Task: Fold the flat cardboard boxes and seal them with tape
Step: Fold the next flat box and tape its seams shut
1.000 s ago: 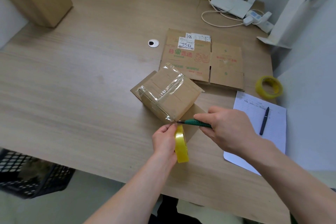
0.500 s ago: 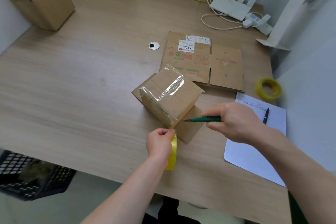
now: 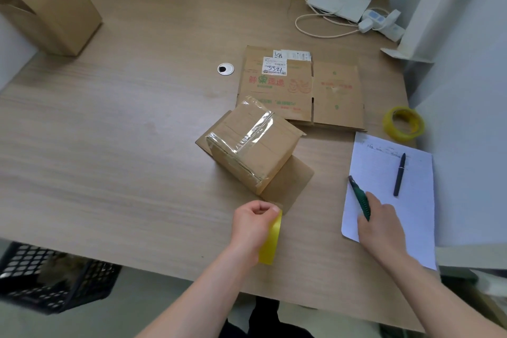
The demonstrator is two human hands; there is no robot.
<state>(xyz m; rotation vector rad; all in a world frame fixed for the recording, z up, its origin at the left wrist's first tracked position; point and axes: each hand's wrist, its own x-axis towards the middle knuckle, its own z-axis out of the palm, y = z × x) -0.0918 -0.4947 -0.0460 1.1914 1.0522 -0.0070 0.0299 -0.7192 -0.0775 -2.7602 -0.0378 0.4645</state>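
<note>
Left hand (image 3: 253,221) grips the tape roll (image 3: 271,241) just before the taped box (image 3: 252,145), nearer to it. Right hand (image 3: 380,223) holds the cutter (image 3: 359,197) over the paper (image 3: 389,192), to the right, well apart from the box.

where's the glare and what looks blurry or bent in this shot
Head view: glare streaks the clear tape across the taped box; the black crate at lower left is soft and blurred; wide-angle distortion bows the table edges; lighting is soft, with faint shadows under both hands.
</note>
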